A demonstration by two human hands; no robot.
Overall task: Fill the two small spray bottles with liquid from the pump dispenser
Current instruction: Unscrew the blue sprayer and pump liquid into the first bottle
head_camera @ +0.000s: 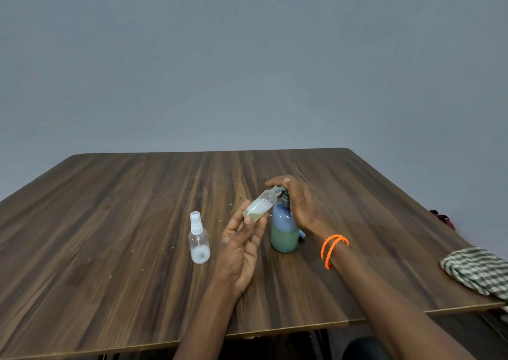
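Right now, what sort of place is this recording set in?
Probably a plain indoor room, home or office, not a lab or kitchen. A bare wooden table stands against a blank grey wall, with only a checked cloth at its right edge and small bottles on it.

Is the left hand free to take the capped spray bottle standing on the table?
Probably not yet: the left hand holds the open spray bottle tilted at the pump dispenser spout. The capped spray bottle stands beside it, unobstructed.

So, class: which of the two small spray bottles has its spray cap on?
The small bottle standing on the table, left of the hands; the other is held tilted, uncapped, at the pump's spout.
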